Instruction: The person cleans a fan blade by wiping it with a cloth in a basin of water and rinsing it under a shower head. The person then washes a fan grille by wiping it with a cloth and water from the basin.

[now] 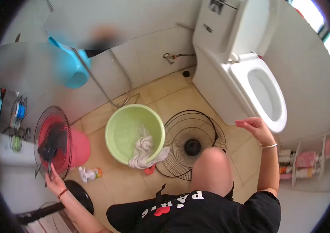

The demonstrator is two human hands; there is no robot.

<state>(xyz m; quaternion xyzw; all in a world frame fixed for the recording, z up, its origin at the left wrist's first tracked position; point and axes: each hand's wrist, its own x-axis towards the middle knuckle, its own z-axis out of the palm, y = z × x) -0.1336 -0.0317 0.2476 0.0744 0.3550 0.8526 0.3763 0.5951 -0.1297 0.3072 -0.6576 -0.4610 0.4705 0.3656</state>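
Your shirt [227, 213] is black, printed with white capital letters and 1 red heart [162, 211]. You wear a dark red beaded bracelet [62, 193] and a silvery bangle [269, 145]. The fan [48, 149] at your left is black; the wire grille [192, 147] on the floor is black too, patterned in rings and spokes. Around you: a pink bucket [81, 147], a pale green basin [122, 124], an off-white cloth [144, 144], a white bottle [89, 174] with orange and green on its label, a sky-blue tub [76, 75], a white toilet [211, 77] and beige floor tiles [122, 182].
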